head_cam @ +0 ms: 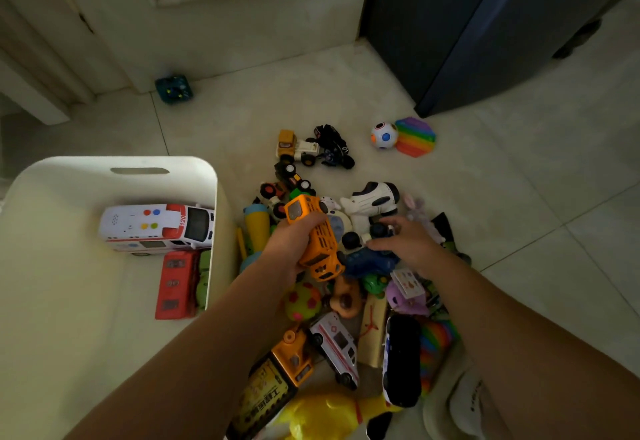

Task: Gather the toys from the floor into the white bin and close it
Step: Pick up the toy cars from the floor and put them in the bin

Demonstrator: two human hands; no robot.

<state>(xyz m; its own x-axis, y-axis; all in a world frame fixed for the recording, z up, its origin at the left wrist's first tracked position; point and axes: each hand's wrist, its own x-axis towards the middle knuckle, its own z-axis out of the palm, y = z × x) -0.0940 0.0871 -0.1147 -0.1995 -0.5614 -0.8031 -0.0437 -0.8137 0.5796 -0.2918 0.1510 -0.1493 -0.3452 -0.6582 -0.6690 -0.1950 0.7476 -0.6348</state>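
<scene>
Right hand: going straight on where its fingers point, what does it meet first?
The right hand would meet the dark blue black-wheeled toy car almost at once, though depth is unclear.

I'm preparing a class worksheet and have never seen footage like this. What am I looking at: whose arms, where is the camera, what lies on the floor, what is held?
No machine here: these are a person's two bare hands, filmed by one camera worn on the head, looking down. The left hand grips an orange toy bus. The right hand rests on a blue toy car in the toy pile on the floor; whether it grips is unclear. The white bin stands open alongside, holding a white ambulance and a red bus.
</scene>
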